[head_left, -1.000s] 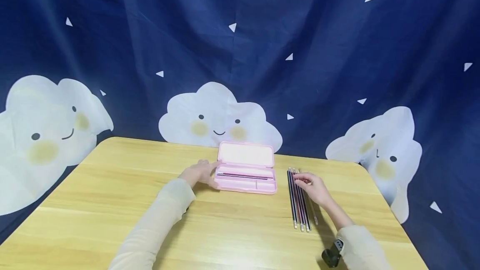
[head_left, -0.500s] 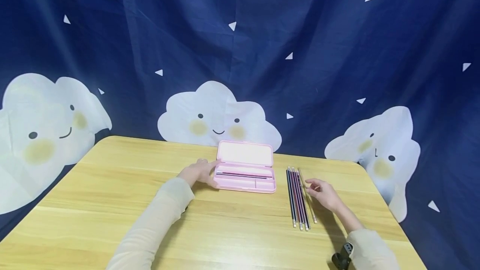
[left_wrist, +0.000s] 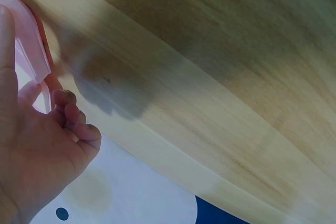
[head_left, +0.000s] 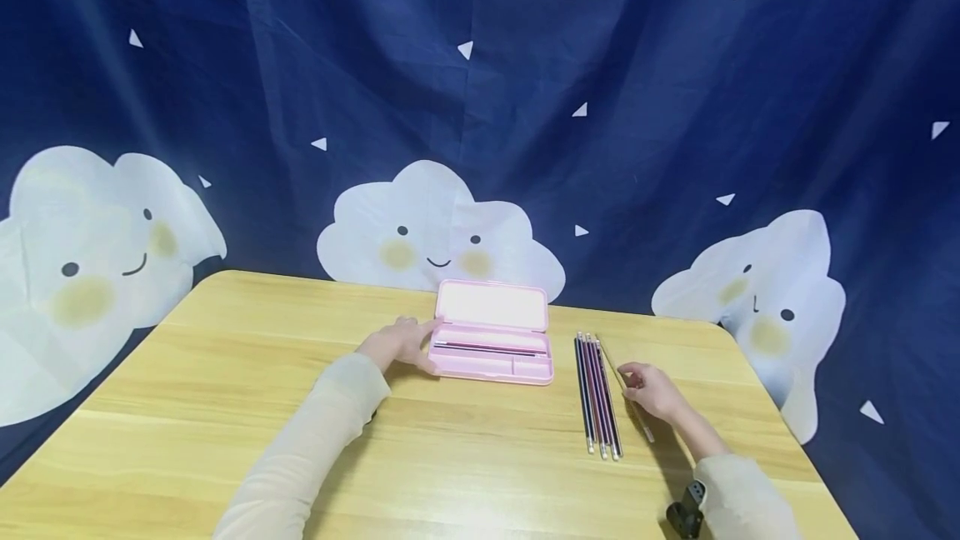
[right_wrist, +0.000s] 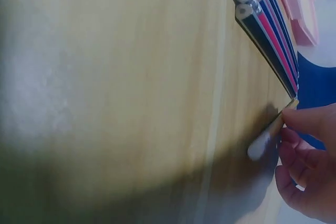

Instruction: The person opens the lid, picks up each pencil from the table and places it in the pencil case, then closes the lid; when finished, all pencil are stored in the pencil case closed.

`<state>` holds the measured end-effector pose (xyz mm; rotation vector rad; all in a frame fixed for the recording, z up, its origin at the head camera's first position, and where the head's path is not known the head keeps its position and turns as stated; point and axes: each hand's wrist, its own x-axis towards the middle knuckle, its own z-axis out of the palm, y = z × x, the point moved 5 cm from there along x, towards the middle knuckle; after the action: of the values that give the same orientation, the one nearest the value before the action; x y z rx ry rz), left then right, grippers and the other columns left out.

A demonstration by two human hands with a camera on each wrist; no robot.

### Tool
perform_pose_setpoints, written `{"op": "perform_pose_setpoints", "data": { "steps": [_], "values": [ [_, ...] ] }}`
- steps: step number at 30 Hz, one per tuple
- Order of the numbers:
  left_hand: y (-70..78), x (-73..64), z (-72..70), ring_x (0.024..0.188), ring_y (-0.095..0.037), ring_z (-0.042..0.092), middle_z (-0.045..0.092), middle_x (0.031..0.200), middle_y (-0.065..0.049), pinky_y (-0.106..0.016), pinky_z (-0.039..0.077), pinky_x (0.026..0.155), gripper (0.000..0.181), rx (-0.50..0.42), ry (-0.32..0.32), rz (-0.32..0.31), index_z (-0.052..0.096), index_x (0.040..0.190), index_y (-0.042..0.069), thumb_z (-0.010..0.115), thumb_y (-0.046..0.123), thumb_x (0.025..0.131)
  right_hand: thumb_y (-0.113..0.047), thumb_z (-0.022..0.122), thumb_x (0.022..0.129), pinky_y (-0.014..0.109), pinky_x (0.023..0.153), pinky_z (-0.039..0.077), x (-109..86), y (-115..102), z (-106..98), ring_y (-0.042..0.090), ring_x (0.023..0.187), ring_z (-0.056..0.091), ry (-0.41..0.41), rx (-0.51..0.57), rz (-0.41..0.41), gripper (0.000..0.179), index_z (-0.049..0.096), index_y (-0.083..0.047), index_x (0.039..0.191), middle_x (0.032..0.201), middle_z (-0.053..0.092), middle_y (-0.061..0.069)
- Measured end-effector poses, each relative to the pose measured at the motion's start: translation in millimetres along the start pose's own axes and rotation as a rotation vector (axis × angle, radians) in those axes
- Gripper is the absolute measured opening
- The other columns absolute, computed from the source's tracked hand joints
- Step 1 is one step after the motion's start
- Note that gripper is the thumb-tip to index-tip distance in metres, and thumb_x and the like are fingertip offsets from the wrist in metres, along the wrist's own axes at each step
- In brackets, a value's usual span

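Note:
A pink pencil case (head_left: 491,375) lies with its lid (head_left: 491,307) raised, a few dark and red pencils (head_left: 487,348) in its long compartment. My left hand (head_left: 401,344) holds the case's left end, thumb at the front corner and index finger near the hinge; its other fingers curl in the left wrist view. To the right of the case, several dark striped pencils (head_left: 596,398) lie side by side. Just right of them, my right hand (head_left: 656,392) pinches a gold-coloured pencil (head_left: 641,421) between thumb and fingers. Its white eraser end (right_wrist: 258,148) shows in the right wrist view.
The wooden table (head_left: 450,457) reaches back to a dark blue curtain (head_left: 525,65) printed with white clouds. A small black device (head_left: 686,511) is at the right sleeve's cuff.
My right hand has moved right, off the dark pencils, to the gold-coloured one. That pencil's near end has swung right, away from the bunch. The left hand stays on the case.

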<state>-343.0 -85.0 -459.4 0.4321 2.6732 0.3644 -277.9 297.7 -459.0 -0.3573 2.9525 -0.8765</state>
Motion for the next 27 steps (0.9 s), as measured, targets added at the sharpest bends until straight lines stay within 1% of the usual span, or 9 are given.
{"op": "perform_pose_setpoints", "data": {
  "steps": [3,6,10,14,18,21,25,27],
  "values": [
    [-0.6,1.2,0.7,0.13,-0.04,0.026,0.029,0.141,-0.028,-0.058,0.032,0.098,0.101,0.001,-0.003,0.001,0.021,0.146,0.023,0.075,0.052,0.066,0.004,0.061,0.074,0.038,0.066,0.048,1.0,0.0,-2.2,0.023,0.072,0.055,0.007,-0.053,-0.002,0.033,0.056,0.014,0.106,0.077,0.059,0.011],
    [-0.8,1.3,0.7,0.13,-0.04,0.025,0.029,0.141,-0.028,-0.058,0.032,0.098,0.101,-0.003,-0.006,0.0,0.021,0.146,0.023,0.074,0.052,0.066,0.001,0.063,0.075,0.043,0.069,0.049,2.3,-0.8,-2.1,0.026,0.074,0.057,0.001,-0.068,0.0,0.034,0.057,0.013,0.106,0.08,0.061,0.013],
    [-1.0,0.2,0.3,0.131,-0.041,0.024,0.028,0.142,-0.028,-0.058,0.031,0.099,0.1,-0.002,-0.007,-0.006,0.02,0.146,0.024,0.074,0.053,0.067,-0.001,0.064,0.075,0.042,0.068,0.048,4.5,-1.4,-0.8,0.024,0.074,0.056,-0.004,-0.081,0.011,0.035,0.057,0.012,0.106,0.08,0.06,0.012],
    [0.1,-1.5,0.0,0.131,-0.041,0.024,0.028,0.142,-0.028,-0.058,0.032,0.098,0.1,-0.009,-0.012,-0.009,0.02,0.146,0.023,0.074,0.052,0.067,0.0,0.064,0.075,0.043,0.069,0.049,4.6,-1.4,0.1,0.025,0.073,0.057,-0.001,-0.097,0.032,0.034,0.057,0.012,0.105,0.078,0.061,0.012],
    [1.7,-2.6,-0.7,0.13,-0.04,0.026,0.029,0.141,-0.028,-0.059,0.034,0.097,0.1,-0.008,-0.008,-0.005,0.021,0.146,0.022,0.074,0.052,0.066,0.002,0.062,0.075,0.047,0.072,0.05,3.8,-2.0,0.1,0.033,0.076,0.06,0.018,-0.112,0.043,0.033,0.056,0.013,0.105,0.081,0.063,0.02],
    [2.1,-2.9,-1.3,0.127,-0.038,0.031,0.033,0.139,-0.026,-0.056,0.037,0.094,0.1,0.006,0.002,-0.002,0.022,0.146,0.023,0.074,0.052,0.066,0.003,0.06,0.074,0.048,0.073,0.05,3.6,-1.4,0.6,0.037,0.079,0.061,0.038,-0.129,0.052,0.032,0.056,0.013,0.105,0.083,0.063,0.024],
    [1.8,-2.6,-1.7,0.123,-0.036,0.035,0.036,0.136,-0.025,-0.055,0.04,0.092,0.1,0.017,0.011,-0.001,0.023,0.146,0.024,0.075,0.052,0.065,0.005,0.057,0.073,0.049,0.073,0.05,3.3,-0.6,0.6,0.039,0.079,0.061,0.063,-0.137,0.051,0.032,0.057,0.014,0.104,0.083,0.063,0.026],
    [1.8,-2.3,-1.9,0.124,-0.036,0.034,0.035,0.137,-0.026,-0.055,0.039,0.092,0.1,0.014,0.01,-0.003,0.023,0.146,0.024,0.075,0.052,0.065,0.006,0.055,0.072,0.049,0.072,0.05,3.0,0.2,-0.2,0.038,0.078,0.061,0.075,-0.128,0.049,0.032,0.057,0.014,0.103,0.082,0.064,0.025]
  ]
}}
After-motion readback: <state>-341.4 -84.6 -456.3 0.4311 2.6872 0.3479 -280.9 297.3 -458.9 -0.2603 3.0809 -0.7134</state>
